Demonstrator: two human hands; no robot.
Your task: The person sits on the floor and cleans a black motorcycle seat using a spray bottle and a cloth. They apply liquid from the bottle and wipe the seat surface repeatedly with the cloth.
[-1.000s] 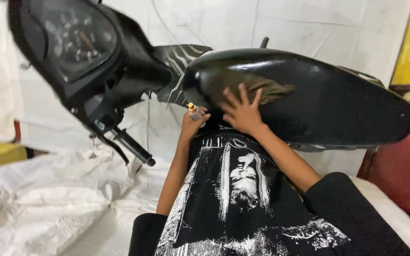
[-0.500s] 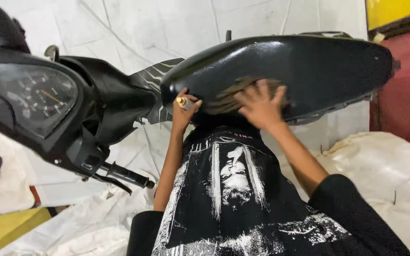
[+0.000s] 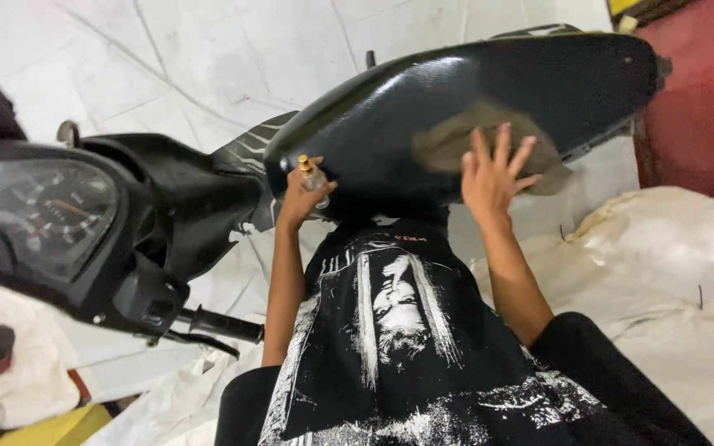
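Right hand [image 3: 489, 169], grip spread flat, presses the brown cloth [image 3: 456, 136] onto the black seat [image 3: 473, 91], whose long axis runs left-right; left hand [image 3: 301, 196] beside its front end, closed around a small gold-capped bottle [image 3: 311, 173].

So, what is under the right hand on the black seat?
Under the right hand lies a brownish cloth, pressed flat on the black seat. The cloth's edges show around the fingers; the part beneath the palm is covered.

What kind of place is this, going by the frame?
Probably a small motorcycle repair or detailing spot. A motorcycle with a black seat and speedometer stands on a white tiled floor; the right hand presses a cloth on it, the left hand holds a small bottle.
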